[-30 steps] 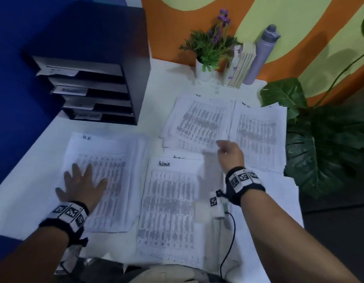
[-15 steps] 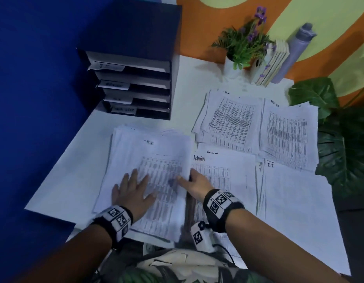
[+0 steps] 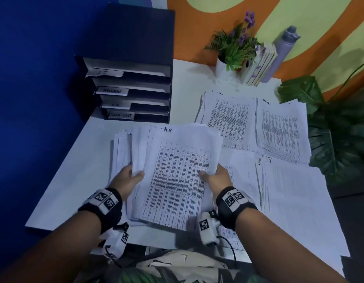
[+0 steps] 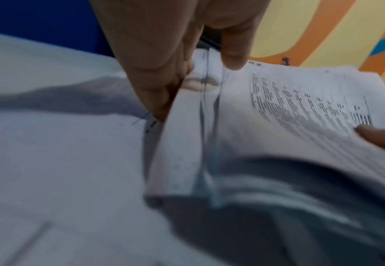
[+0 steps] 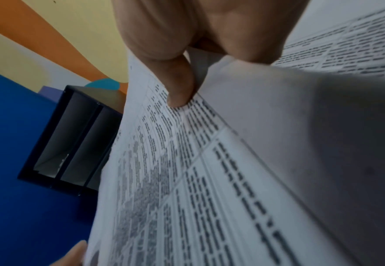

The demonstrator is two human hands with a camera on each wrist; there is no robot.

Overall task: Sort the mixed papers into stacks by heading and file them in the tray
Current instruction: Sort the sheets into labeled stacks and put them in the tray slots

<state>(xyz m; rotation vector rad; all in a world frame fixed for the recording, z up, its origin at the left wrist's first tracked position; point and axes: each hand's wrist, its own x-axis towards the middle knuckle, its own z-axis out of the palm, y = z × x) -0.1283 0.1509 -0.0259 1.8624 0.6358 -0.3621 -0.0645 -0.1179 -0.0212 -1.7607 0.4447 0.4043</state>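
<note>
Both hands are no longer lying flat on the sheets as they were a second ago: they are now gripping the H.R. stack [image 3: 177, 172] and raising its right side off the table [image 3: 79, 176]. I am pinching the stack's left edge with my left hand [image 3: 127, 178], thumb on top and fingers curled beneath, as the left wrist view confirms. I am pinching its right edge with my right hand [image 3: 216, 176], thumb [image 5: 180, 84] pressing the printed table. The sheets are fanned unevenly at the left, and some are sagging between my grips.

Beyond the hands, the remaining stacks are lying on the table to the right, one headed I.T. [image 3: 295, 201]. The tray [image 3: 136, 82] is standing at the far left, its third slot apparently marked H.R.

To do this step well, I judge I should be squaring the stack's edges on the table first, then keeping both grips firm and the stack level while sliding it fully into that slot.
</note>
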